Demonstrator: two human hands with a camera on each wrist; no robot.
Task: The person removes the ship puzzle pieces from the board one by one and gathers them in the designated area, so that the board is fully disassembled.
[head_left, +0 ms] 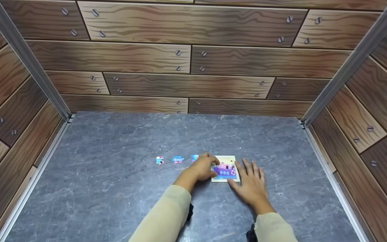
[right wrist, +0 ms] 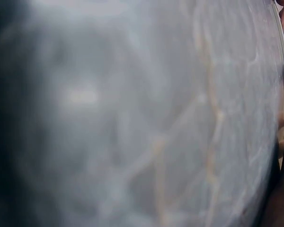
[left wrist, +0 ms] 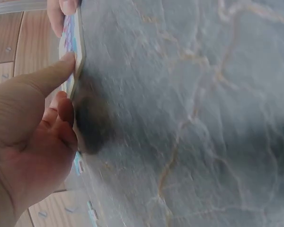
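A small jigsaw puzzle [head_left: 225, 172] in a pale-bordered tray [head_left: 227, 157] lies flat on the grey marbled surface; its picture shows a purple and pink boat on blue water. My left hand [head_left: 198, 169] is over the puzzle's left side, thumb and index finger apart and touching it. In the left wrist view the left thumb [left wrist: 57, 75] rests on the tray's near edge, while other fingers curl beneath. Whether a piece is under those fingertips is hidden. My right hand [head_left: 252, 185] lies spread with straight fingers along the tray's right edge, its thumb at the lower right corner.
Left of the tray, loose jigsaw pieces lie in a row: a far-left piece [head_left: 160, 160], a blue piece [head_left: 177, 159] and a third piece [head_left: 194, 157] partly covered by the left hand. Wood-patterned walls [head_left: 190, 60] and metal rails [head_left: 351, 67] enclose the surface.
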